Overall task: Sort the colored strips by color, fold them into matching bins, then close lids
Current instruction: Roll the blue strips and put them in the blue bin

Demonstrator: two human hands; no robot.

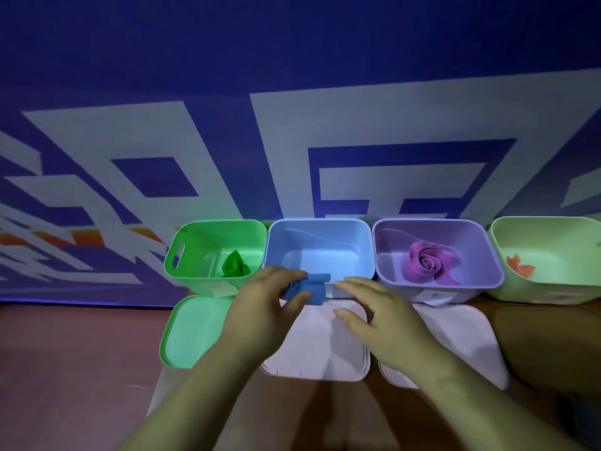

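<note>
Green, purple and orange strips already lie in their bins. Left hand (260, 301) pinches the folded blue strip (309, 286) at the empty light-blue plastic bin's (364, 249) six-o'clock rim; right hand (380, 320) hovers with grip released. All lids remain off.

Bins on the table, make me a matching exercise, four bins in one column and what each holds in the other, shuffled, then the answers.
Column one:
1. green bin
2. blue bin
3. purple bin
4. pale green bin

Column two:
A. rolled purple strip
B. orange strip
C. nothing inside; the left hand holds a blue strip at its front rim
D. folded green strip

Pairs: 1-D, 2-C, 3-A, 4-B
</note>
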